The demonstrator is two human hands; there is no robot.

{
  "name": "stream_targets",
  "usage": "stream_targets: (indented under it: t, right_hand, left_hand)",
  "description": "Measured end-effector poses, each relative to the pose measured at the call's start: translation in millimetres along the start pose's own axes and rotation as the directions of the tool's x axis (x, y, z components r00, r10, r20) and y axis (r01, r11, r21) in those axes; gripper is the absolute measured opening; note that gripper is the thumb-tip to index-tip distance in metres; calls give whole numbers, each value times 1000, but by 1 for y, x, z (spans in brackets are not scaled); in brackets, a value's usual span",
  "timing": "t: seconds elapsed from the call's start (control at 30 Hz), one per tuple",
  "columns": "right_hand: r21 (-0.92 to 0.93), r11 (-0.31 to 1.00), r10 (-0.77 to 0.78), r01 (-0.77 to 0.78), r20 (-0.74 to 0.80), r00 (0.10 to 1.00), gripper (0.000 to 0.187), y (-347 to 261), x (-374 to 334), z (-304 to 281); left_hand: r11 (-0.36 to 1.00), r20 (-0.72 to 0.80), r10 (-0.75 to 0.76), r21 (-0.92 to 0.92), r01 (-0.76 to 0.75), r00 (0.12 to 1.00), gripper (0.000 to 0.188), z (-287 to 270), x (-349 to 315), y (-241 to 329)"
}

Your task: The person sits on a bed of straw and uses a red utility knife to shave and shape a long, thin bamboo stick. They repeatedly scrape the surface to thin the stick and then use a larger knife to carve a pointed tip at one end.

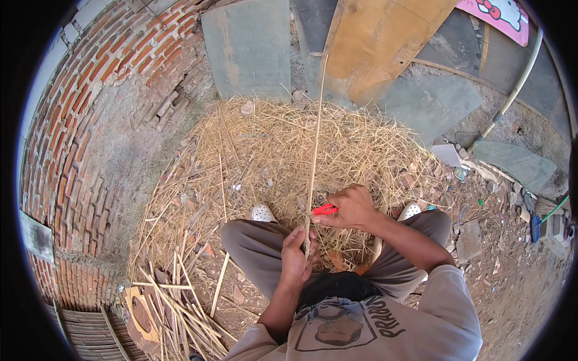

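Note:
My left hand (297, 256) is closed round the lower end of a long, thin bamboo strip (316, 138), which points up and away in front of me. A red-handled knife (326, 209) is gripped in my right hand (351, 207), just above and to the right of the left hand. The knife's front end meets the strip; its blade is too small to make out. Both hands are over my lap, between my bent knees.
Straw-like shavings (337, 138) cover the ground ahead. A pile of split bamboo strips (186, 307) lies at my lower left. A worn brick wall (84, 162) rises on the left; grey boards (247, 54) and a brown board (379, 42) lean at the back. Rubble lies right.

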State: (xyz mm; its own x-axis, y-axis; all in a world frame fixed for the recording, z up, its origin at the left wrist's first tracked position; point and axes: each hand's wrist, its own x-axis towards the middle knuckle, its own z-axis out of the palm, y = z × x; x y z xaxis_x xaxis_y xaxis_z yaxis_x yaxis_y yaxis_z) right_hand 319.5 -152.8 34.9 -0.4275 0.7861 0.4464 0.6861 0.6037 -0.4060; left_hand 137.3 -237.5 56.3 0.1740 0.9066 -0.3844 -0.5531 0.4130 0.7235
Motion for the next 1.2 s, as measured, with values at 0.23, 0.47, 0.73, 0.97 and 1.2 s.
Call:
stream_targets:
  t: [0.23, 0.47, 0.73, 0.97, 1.2]
  right_hand:
    - [-90, 994, -63, 55, -80, 995, 62, 3, 2, -1]
    - [-28, 998, 50, -52, -49, 998, 62, 4, -2, 3]
    - [-75, 961, 263, -265, -45, 964, 75, 47, 11, -1]
    - [-50, 998, 33, -37, -63, 997, 64, 24, 3, -2]
    - [-87, 989, 105, -123, -191, 976, 70, 53, 14, 1]
  left_hand:
    - [992, -70, 13, 122, -4, 997, 27, 3, -7, -2]
    - [987, 9, 35, 159, -36, 999, 30, -4, -18, -4]
    - [974, 23, -5, 226, -1, 1000, 30, -6, -33, -14]
    - [952, -3, 37, 305, -35, 999, 31, -8, -40, -6]
    - [944, -43, -61, 322, 72, 997, 32, 4, -54, 2]
